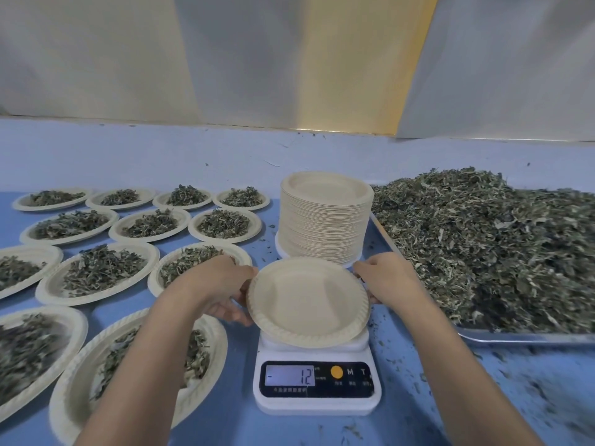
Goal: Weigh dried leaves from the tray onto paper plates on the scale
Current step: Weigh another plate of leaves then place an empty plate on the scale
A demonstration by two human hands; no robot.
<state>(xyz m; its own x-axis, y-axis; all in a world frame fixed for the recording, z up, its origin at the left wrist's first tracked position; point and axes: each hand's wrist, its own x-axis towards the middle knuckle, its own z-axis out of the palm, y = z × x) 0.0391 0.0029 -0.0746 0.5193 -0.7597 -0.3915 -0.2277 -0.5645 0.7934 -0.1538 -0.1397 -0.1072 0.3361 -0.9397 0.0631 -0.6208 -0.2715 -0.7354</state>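
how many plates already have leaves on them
12 filled plates, all left of the scale: four in the back row, three in the second, three in the third (one partly behind the left hand), two nearest the camera. More may lie beyond the left edge.

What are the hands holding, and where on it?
An empty paper plate over the scale: the left hand grips its left rim, the right hand its right rim.

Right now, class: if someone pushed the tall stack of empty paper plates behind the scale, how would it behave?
The stack of plates is tall for its base, so a high push would probably topple it. Nested paper plates likely slide apart. Being paper, it seems light.
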